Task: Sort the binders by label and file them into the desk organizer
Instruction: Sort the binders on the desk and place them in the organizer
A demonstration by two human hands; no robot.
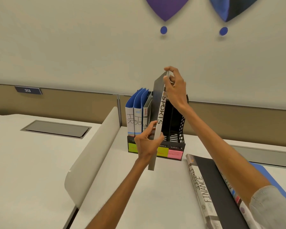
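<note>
At the organizer's left end, two blue HR binders (133, 116) stand filed, with a grey binder (147, 111) in the next slot; its label is half hidden. Just right of these, the left hand (147, 142) grips the lower part of the SPORTS binder (160, 111), fingers curled round its edge. The right hand (175, 90) pinches its top corner. The binder is held tilted, its bottom hanging in front of the organizer (177, 134) and below the front lip. If not lifted enough, it could catch that lip and shove the organizer back. The left hand also covers some sticky notes (175, 153), so a wrong slot is possible. Farther right, a FINANCE binder (203, 192) lies flat on the desk (130, 195).
</note>
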